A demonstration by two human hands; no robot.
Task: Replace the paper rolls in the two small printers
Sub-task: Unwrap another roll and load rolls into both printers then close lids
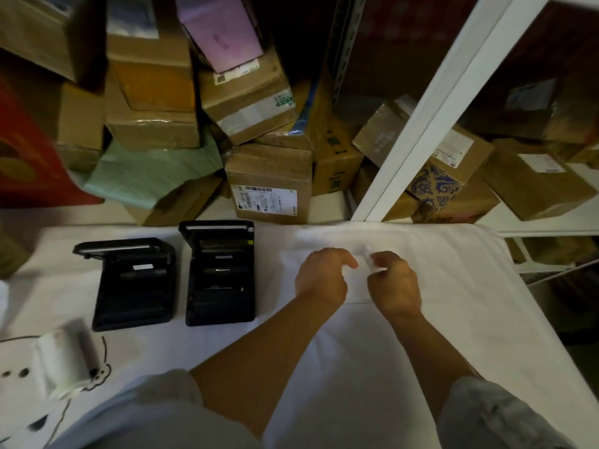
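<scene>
Between the two grips, a small white paper piece (372,262) is being pinched by the right hand (393,281); the left hand (324,275) is hovering curled, holding nothing, with two open printers (220,270) lying left of it.

Two black printers (133,283) (220,273) sat lids open, side by side on white table (356,351). Right hand (393,281) pinched a small white paper roll (372,262); left hand (324,275) curled just beside it. Used roll (64,361) lay near left. Cardboard boxes (269,186) stacked behind.
</scene>
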